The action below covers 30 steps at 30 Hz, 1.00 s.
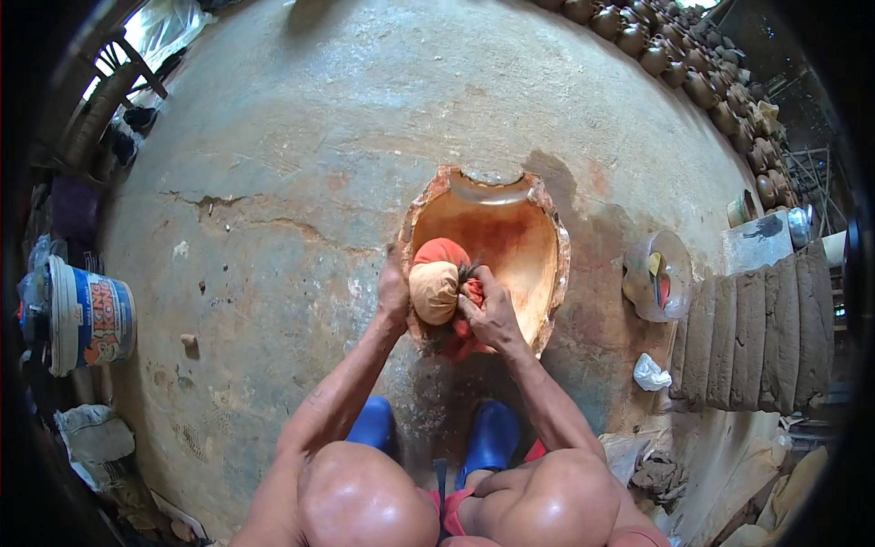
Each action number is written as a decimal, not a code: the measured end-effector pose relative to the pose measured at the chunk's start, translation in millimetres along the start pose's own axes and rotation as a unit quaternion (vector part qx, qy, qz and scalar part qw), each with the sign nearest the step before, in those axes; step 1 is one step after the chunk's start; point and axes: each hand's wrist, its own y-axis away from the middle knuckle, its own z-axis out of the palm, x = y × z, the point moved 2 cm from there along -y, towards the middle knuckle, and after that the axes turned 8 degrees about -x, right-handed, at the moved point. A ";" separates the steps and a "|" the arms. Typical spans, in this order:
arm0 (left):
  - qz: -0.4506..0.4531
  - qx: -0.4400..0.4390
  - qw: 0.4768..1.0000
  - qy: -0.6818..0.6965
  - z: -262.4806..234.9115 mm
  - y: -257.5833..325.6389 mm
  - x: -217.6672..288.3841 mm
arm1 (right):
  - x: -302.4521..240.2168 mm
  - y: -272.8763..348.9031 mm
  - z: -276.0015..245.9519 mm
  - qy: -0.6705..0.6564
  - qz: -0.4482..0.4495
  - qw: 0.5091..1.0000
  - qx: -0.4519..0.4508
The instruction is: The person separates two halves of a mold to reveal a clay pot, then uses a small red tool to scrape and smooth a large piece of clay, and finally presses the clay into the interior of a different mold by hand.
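Note:
A large broken piece of clay pot (556, 237) lies hollow side up on the floor, orange-brown inside with a jagged rim. Over its near left part sits a round stuffed cloth bundle (434, 294), tan on the front and red behind, with a gathered red neck. My right hand (492, 314) is closed around that gathered neck. My left hand (394, 290) is beside the bundle at the pot piece's left rim, fingers stretched away from me; whether it presses the bundle or the rim cannot be made out.
A clear plastic tub (656, 273) with small items stands at right, near thick grey-brown clay slabs (752, 333) and a crumpled white plastic bag (651, 372). A white bucket (91, 314) stands at left. Rows of clay pots (674, 73) line the far right. My blue boots (492, 436) flank the near floor.

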 end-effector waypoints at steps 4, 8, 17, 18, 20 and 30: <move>-0.071 0.052 0.996 -0.004 -52.0 1.0 5.8 | -42.0 -9.8 5.7 -0.085 -0.168 0.971 0.147; 0.007 0.031 0.984 -0.177 -25.6 -6.7 -0.2 | -3.9 -48.5 -3.8 0.005 -0.081 0.992 0.095; 0.062 0.045 0.969 -0.235 2.4 -1.5 10.3 | -25.4 -36.5 -41.1 0.031 -0.160 0.923 0.348; 0.032 0.061 0.944 -0.322 17.4 -1.7 9.6 | -30.9 -52.0 -57.7 0.143 -0.239 0.894 0.351; 0.086 0.042 0.947 -0.307 18.7 -1.5 16.1 | -27.9 -82.4 -61.1 0.189 -0.162 0.933 0.258; 0.103 0.023 0.949 -0.299 47.9 2.2 0.8 | -19.9 -83.2 -101.7 0.249 -0.192 0.878 0.360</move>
